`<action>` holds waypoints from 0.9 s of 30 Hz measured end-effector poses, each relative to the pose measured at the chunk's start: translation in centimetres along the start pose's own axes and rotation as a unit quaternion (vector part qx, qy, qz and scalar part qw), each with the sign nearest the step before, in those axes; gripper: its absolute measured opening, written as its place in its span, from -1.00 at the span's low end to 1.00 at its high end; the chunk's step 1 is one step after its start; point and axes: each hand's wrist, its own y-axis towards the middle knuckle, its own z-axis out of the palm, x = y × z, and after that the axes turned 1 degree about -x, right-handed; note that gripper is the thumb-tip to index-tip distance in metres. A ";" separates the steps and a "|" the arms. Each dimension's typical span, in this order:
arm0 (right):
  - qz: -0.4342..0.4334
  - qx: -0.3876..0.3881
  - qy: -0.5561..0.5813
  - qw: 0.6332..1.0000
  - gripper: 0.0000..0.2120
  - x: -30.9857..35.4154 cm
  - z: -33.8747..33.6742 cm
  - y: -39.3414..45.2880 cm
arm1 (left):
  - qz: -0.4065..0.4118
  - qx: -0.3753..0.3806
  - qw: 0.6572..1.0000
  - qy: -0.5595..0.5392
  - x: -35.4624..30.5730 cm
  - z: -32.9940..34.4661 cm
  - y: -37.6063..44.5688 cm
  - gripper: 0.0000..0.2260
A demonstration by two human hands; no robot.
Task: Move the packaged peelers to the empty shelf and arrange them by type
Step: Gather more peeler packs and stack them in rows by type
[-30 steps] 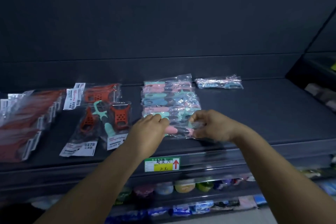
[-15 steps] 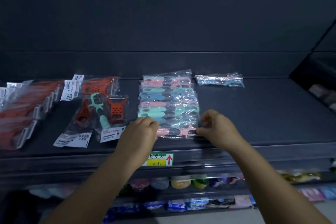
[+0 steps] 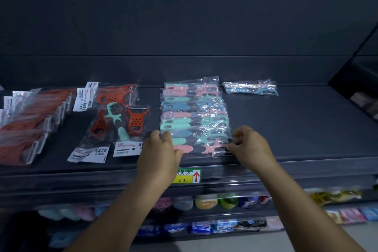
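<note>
A row of clear-wrapped peelers with pink, mint and blue handles [image 3: 194,116] lies overlapped on the dark shelf [image 3: 306,129]. My left hand [image 3: 158,152] pinches the left end of the nearest pink peeler packet [image 3: 201,148]. My right hand [image 3: 248,147] pinches that packet's right end. One more blue packet [image 3: 249,87] lies alone at the back. Orange peelers in labelled bags [image 3: 114,96] lie to the left, with a mint peeler [image 3: 117,120] among them.
A long overlapped stack of orange peeler bags [image 3: 28,125] fills the far left. A green and yellow price tag [image 3: 189,175] sits on the shelf's front lip. Lower shelves hold colourful goods [image 3: 204,201]. A side shelf [image 3: 364,100] stands at right.
Both hands have slid slightly toward the shelf's front edge, staying on the nearest pink packet. The view has shifted a little.
</note>
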 end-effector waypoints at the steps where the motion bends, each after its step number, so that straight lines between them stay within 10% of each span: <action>1: 0.002 -0.002 -0.001 1.000 -0.70 0.0 0.0 -0.1 | -0.002 0.007 1.000 -0.005 -0.1 0.0 0.0 -0.51; 15: -0.014 -0.027 -0.069 0.997 -0.66 0.9 0.8 -0.7 | 0.048 0.035 0.998 0.015 0.3 -0.7 0.4 -0.59; 27: -0.267 0.024 -0.065 0.961 -0.69 12.0 7.1 -2.0 | -0.026 -0.002 0.998 0.050 9.7 -5.0 2.4 -0.61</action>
